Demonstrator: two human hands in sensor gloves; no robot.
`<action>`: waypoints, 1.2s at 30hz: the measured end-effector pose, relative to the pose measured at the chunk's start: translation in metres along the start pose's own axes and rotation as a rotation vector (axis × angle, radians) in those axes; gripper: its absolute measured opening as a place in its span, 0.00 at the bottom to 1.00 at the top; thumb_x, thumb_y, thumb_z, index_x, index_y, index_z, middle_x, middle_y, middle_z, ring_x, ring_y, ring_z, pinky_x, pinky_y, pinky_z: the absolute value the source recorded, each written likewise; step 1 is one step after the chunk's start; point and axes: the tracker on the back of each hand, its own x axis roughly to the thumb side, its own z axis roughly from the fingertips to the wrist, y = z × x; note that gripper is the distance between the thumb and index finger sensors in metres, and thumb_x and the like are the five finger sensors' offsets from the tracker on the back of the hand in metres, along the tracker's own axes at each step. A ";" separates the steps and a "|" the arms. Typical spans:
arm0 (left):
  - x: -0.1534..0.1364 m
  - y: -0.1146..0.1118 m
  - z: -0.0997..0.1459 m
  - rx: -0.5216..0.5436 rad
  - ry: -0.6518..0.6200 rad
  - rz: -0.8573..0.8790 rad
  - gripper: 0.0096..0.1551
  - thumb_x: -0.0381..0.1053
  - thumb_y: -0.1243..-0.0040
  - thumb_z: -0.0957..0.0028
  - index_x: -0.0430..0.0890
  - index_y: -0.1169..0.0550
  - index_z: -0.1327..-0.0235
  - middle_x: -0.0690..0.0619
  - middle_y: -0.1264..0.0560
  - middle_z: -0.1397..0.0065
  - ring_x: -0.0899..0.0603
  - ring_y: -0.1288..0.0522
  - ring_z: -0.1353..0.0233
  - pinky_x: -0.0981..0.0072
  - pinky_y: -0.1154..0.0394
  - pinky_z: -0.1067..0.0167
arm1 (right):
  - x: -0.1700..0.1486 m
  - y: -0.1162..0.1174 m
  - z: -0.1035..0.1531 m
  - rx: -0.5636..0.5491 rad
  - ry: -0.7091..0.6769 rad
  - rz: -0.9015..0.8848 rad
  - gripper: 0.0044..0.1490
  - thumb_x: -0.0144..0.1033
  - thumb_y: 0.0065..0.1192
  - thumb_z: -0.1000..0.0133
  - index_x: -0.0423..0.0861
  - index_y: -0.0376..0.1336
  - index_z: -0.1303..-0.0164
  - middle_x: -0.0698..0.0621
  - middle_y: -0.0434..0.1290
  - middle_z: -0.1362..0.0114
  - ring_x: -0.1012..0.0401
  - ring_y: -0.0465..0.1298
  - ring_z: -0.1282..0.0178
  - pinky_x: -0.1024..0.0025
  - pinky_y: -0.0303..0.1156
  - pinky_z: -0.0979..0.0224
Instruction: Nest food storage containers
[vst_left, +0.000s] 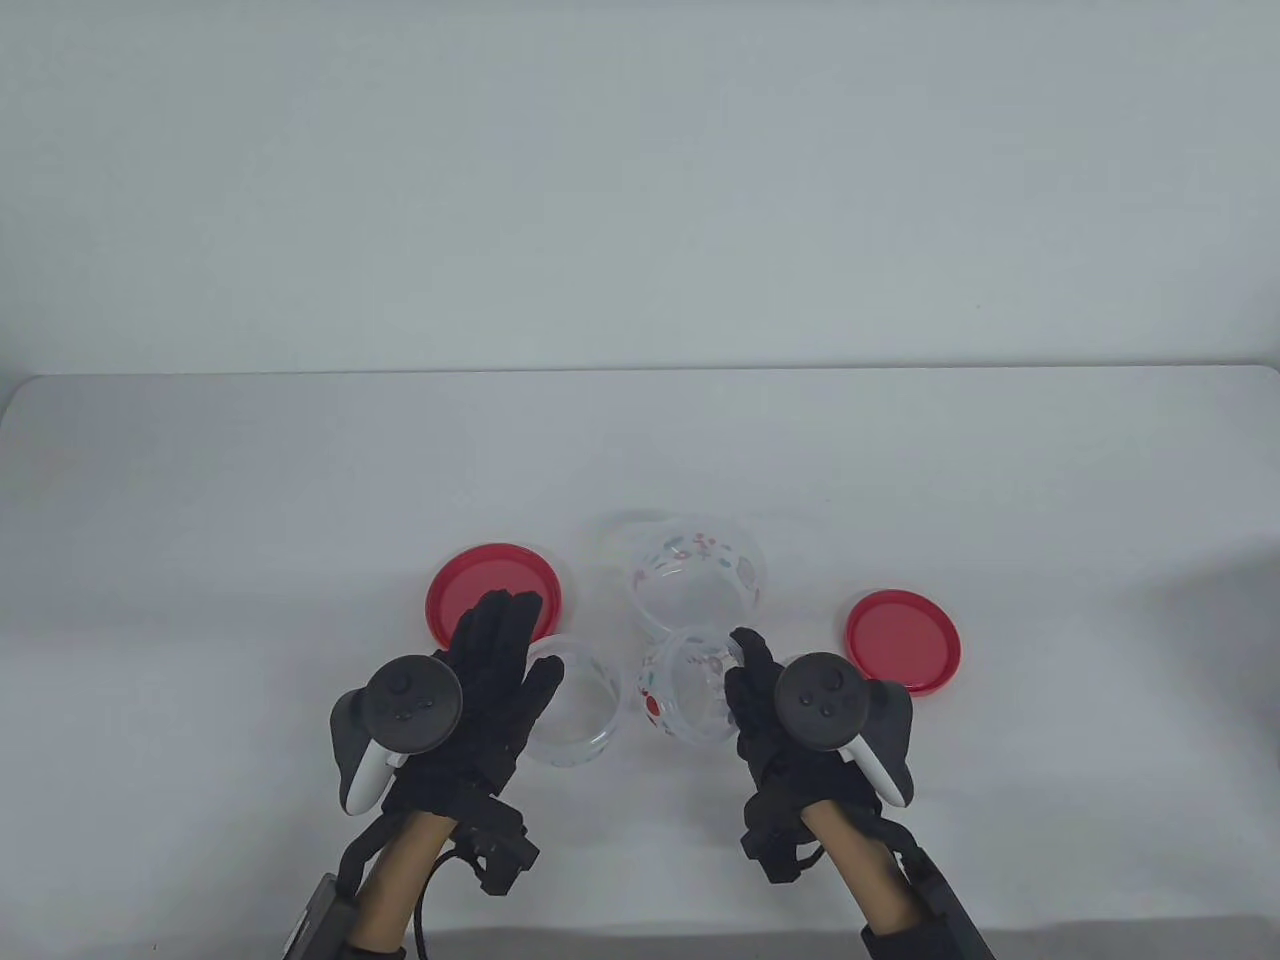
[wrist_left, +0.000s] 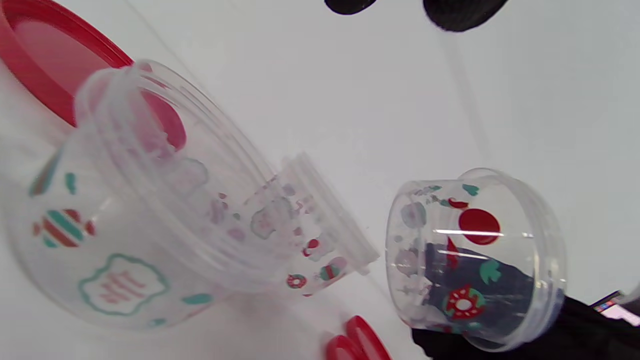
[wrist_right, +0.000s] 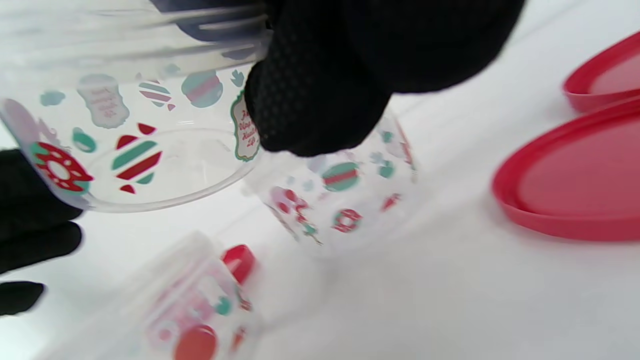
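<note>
Clear plastic tubs with red and teal prints stand on a white bench (vst_left: 200, 480). The large tub (vst_left: 697, 575) serves as landmark. Just in front of it, the small tub (vst_left: 685, 690) is lifted and tilted, the right hand (vst_left: 775, 700) holding it with fingers (wrist_right: 320, 95) clamped over its rim and wall. In front and to the left of the large tub stands the mid tub (vst_left: 572, 705); the left hand (vst_left: 490, 680) hovers beside it, fingers straight and together, gripping nothing. One red lid (vst_left: 493, 595) lies left of the large tub, a second lid (vst_left: 903, 640) to its right.
</note>
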 end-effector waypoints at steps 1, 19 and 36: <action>0.000 0.000 0.000 -0.004 -0.010 0.051 0.43 0.69 0.66 0.32 0.57 0.58 0.08 0.46 0.64 0.07 0.31 0.66 0.12 0.29 0.69 0.26 | 0.004 0.000 0.000 -0.004 -0.014 -0.013 0.33 0.38 0.50 0.33 0.36 0.56 0.22 0.49 0.78 0.49 0.59 0.80 0.66 0.67 0.77 0.65; -0.018 -0.024 -0.003 -0.247 -0.080 1.047 0.47 0.72 0.74 0.30 0.51 0.65 0.08 0.40 0.63 0.07 0.28 0.56 0.13 0.29 0.52 0.25 | 0.088 0.033 -0.013 -0.035 -0.180 -0.066 0.32 0.38 0.51 0.34 0.36 0.58 0.23 0.50 0.79 0.51 0.60 0.80 0.68 0.68 0.77 0.66; -0.027 -0.040 -0.006 -0.364 -0.023 1.240 0.45 0.69 0.76 0.27 0.49 0.71 0.11 0.38 0.66 0.08 0.25 0.51 0.15 0.38 0.39 0.26 | 0.030 -0.012 -0.006 -0.217 -0.058 -0.083 0.36 0.44 0.49 0.33 0.36 0.54 0.19 0.40 0.74 0.34 0.50 0.80 0.53 0.60 0.77 0.55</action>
